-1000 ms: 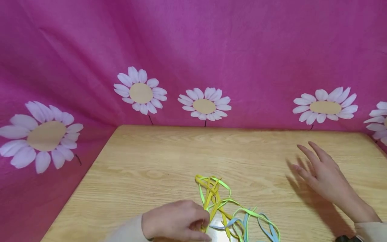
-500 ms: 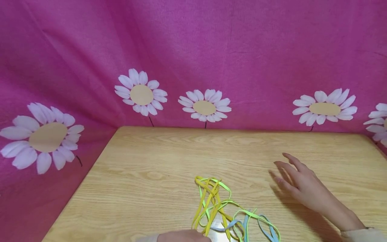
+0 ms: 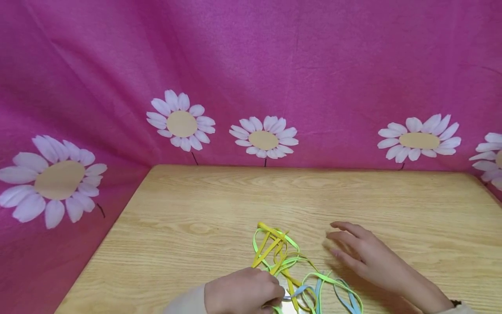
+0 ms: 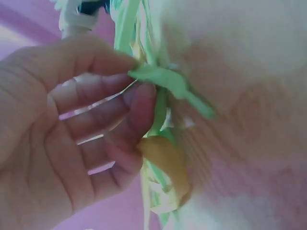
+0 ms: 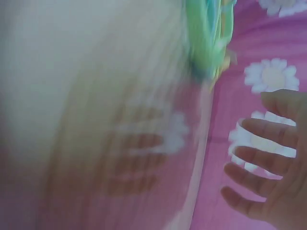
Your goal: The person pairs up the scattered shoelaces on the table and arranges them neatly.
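A tangle of flat shoelaces lies at the front middle of the table in the head view: a yellow shoelace (image 3: 268, 230), a neon green shoelace (image 3: 345, 285) and a light blue shoelace (image 3: 349, 302). My left hand (image 3: 245, 291) is over the near left part of the tangle. In the left wrist view its thumb and index finger pinch the green shoelace (image 4: 163, 80), with a yellow loop (image 4: 168, 165) hanging close below. My right hand (image 3: 370, 257) hovers right of the tangle, fingers spread and holding nothing; the right wrist view also shows those loose fingers (image 5: 261, 160).
The wooden table (image 3: 188, 200) reflects light beneath the laces. A magenta cloth (image 3: 333, 65) with large white daisies rises behind the table and along its left side.
My right hand has moved left and nearer, toward the tangle. My left hand dipped toward the near edge, then came back up over the laces. The yellow lace's far loop has shifted.
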The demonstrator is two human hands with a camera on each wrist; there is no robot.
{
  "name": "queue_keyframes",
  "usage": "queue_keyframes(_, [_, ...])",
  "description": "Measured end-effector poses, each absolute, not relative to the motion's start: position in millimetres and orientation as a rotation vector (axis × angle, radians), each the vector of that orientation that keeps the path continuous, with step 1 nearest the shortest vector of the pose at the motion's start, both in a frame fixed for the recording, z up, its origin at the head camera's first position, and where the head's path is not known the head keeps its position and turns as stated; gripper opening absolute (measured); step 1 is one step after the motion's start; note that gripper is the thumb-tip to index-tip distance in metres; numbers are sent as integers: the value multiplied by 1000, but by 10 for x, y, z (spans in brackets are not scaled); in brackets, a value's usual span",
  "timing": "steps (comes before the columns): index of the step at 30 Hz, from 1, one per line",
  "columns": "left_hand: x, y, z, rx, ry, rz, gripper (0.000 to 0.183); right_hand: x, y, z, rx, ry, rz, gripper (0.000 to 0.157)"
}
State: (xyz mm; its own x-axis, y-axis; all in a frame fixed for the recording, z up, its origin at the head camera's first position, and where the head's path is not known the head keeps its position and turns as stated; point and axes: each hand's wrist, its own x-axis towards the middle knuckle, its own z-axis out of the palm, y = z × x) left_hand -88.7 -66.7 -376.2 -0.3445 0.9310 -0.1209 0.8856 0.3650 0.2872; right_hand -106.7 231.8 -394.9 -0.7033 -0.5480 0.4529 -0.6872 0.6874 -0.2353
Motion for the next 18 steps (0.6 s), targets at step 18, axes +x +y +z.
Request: queue_keyframes(18, [-1280,-750,-3670,1202,2585,588,25,-734,1845,-4108,1583,-2699,730,14])
